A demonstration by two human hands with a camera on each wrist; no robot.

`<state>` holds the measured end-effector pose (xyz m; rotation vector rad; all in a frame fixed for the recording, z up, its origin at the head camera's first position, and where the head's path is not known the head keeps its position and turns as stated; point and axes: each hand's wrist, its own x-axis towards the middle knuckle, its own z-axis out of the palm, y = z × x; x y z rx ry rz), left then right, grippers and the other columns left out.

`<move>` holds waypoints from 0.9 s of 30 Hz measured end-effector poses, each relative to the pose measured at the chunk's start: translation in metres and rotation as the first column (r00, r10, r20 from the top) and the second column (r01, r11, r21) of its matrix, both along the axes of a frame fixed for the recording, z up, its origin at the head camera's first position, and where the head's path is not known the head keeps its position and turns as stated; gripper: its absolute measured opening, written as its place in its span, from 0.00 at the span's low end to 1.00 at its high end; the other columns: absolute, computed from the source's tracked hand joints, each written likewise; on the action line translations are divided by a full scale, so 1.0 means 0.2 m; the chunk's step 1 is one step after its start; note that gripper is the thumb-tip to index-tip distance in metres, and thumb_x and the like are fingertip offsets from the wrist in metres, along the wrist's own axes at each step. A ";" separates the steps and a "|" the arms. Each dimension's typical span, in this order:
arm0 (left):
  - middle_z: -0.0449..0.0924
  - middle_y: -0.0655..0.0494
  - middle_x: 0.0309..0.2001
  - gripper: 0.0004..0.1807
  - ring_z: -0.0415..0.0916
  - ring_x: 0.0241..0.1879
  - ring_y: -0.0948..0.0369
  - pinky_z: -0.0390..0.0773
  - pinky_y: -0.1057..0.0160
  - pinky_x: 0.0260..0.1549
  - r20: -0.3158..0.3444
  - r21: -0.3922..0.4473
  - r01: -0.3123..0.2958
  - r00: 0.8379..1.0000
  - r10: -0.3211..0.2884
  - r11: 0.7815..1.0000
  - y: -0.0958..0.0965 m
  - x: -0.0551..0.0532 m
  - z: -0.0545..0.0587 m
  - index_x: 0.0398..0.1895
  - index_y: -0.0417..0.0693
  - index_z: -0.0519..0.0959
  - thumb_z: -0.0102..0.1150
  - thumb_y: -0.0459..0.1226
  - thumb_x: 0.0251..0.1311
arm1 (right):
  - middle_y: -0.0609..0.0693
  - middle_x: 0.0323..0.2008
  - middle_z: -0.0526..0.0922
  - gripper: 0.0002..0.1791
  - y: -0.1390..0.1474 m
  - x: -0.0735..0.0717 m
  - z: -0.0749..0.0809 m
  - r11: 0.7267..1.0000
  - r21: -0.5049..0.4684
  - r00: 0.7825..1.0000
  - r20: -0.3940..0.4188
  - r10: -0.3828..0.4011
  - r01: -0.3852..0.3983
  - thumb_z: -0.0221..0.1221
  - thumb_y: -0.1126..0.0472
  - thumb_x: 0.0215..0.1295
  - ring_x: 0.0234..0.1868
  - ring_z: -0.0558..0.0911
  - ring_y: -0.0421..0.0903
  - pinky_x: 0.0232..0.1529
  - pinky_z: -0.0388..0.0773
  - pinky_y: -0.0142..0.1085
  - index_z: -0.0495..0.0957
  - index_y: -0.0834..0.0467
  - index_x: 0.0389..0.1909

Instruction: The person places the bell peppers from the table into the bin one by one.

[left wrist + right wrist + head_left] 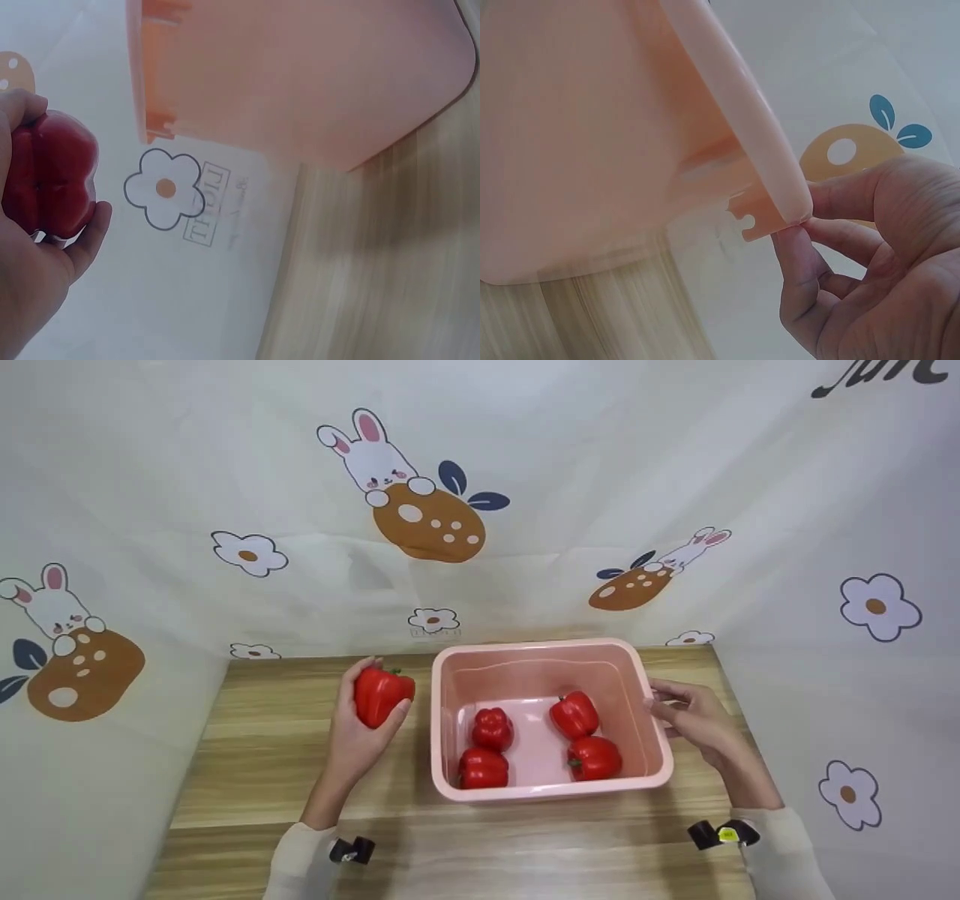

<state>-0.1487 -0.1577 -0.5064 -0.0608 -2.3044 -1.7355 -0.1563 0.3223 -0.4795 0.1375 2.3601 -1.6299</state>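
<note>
My left hand [360,735] grips a red bell pepper [381,695] with a green stem, just left of the pink plastic bin [551,793]. In the left wrist view the same pepper [56,176] sits between thumb and fingers, its lobed end facing the camera. My right hand [697,718] pinches the bin's right rim; the right wrist view shows thumb and fingers on the rim's edge [754,127]. Inside the bin lie two red peppers at the left, one [493,729] behind the other [484,769], and two at the right, one [574,715] behind the other [595,758].
The bin stands on a wood-grain table [247,765]. A pale cloth backdrop [555,450] with rabbit and flower prints rises behind the table and along both sides. Both wrists wear black straps over light sleeves [780,847].
</note>
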 end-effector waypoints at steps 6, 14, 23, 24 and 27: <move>0.72 0.64 0.64 0.41 0.73 0.58 0.58 0.85 0.55 0.46 -0.018 -0.021 0.037 0.999 -0.037 0.999 0.04 -0.02 0.03 0.70 0.59 0.64 0.75 0.40 0.53 | 0.66 0.53 0.78 0.30 0.00 0.00 0.00 1.000 -0.003 1.000 -0.006 0.004 -0.004 0.60 0.61 0.71 0.40 0.85 0.38 0.39 0.89 0.42 0.67 0.66 0.71; 0.72 0.63 0.66 0.41 0.74 0.58 0.56 0.85 0.53 0.46 -0.027 -0.007 0.098 0.995 -0.098 0.995 0.10 -0.04 0.10 0.69 0.61 0.64 0.75 0.39 0.54 | 0.66 0.51 0.78 0.29 0.00 0.01 -0.01 1.000 -0.005 1.000 -0.010 0.002 -0.002 0.59 0.62 0.71 0.40 0.86 0.40 0.40 0.88 0.45 0.68 0.66 0.70; 0.72 0.64 0.66 0.40 0.74 0.59 0.54 0.86 0.49 0.49 -0.009 -0.022 0.159 0.987 -0.159 0.987 0.18 -0.06 0.15 0.68 0.68 0.65 0.75 0.41 0.54 | 0.64 0.50 0.79 0.30 0.00 0.01 -0.01 1.000 -0.006 1.000 -0.007 -0.002 0.002 0.60 0.60 0.71 0.39 0.86 0.39 0.40 0.88 0.44 0.68 0.66 0.70; 0.72 0.64 0.66 0.40 0.74 0.59 0.54 0.86 0.49 0.49 -0.014 -0.026 0.167 0.986 -0.168 0.986 0.18 -0.06 0.15 0.68 0.68 0.65 0.75 0.41 0.54 | 0.64 0.50 0.79 0.30 0.00 0.01 -0.01 1.000 -0.005 1.000 -0.008 0.000 0.000 0.60 0.60 0.71 0.39 0.86 0.39 0.40 0.88 0.44 0.67 0.66 0.70; 0.72 0.65 0.66 0.40 0.74 0.60 0.55 0.86 0.50 0.49 -0.034 -0.045 0.192 0.981 -0.193 0.980 0.21 -0.07 0.15 0.68 0.69 0.65 0.75 0.40 0.54 | 0.64 0.51 0.79 0.30 0.00 0.01 0.00 1.000 -0.001 1.000 -0.010 0.001 -0.001 0.60 0.60 0.71 0.39 0.86 0.39 0.39 0.89 0.43 0.68 0.66 0.70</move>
